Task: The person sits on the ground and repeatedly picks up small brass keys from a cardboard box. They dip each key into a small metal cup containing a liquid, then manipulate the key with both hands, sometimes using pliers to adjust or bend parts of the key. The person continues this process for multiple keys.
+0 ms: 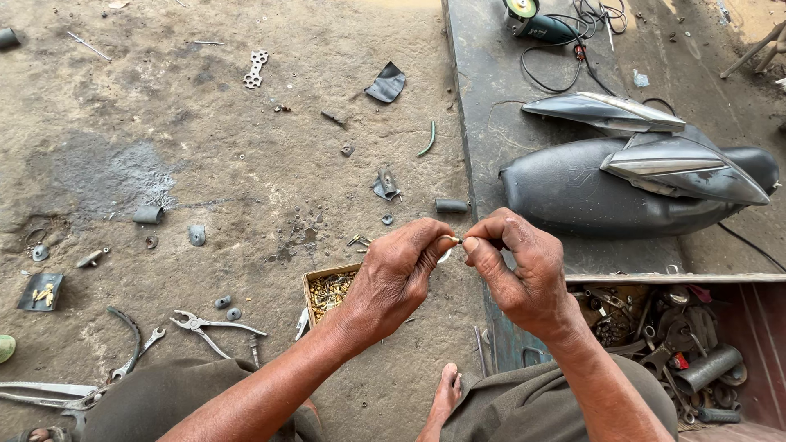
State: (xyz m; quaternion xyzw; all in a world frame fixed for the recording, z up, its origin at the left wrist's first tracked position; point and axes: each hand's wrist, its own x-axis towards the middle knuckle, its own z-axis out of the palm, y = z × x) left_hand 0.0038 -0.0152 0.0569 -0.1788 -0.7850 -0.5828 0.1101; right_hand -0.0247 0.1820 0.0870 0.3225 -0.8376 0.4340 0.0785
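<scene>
Seated on the dirt floor [246, 188], one bare foot [446, 393] showing between the knees. Both hands raised together above the floor, near the edge of a dark metal slab [483, 123].

Left hand [393, 274]: fingers pinched narrow on a small pale part [449, 240], thumb and forefinger closed on its left end. Right hand [516, 266]: fingers likewise pinched, tips meeting the same part at its right end. The part is tiny and mostly covered; its long axis seems to run left to right between the two pinches, but which way it points cannot be told. A pale ring-like bit hangs just below it.

Directly beneath the left hand: a small cardboard box [315, 282] of brass-coloured bits, on the floor. Left of it, pliers [205, 325] lying flat, jaws toward the left; further left, spanners [135, 352].

Right of the right hand: an open toolbox [696, 344] packed with greasy sockets and wrenches. On the slab beyond: a black vehicle seat [573, 192] with two grey body panels [679, 168] resting on it, and an angle grinder [536, 24] near the far edge.
</scene>
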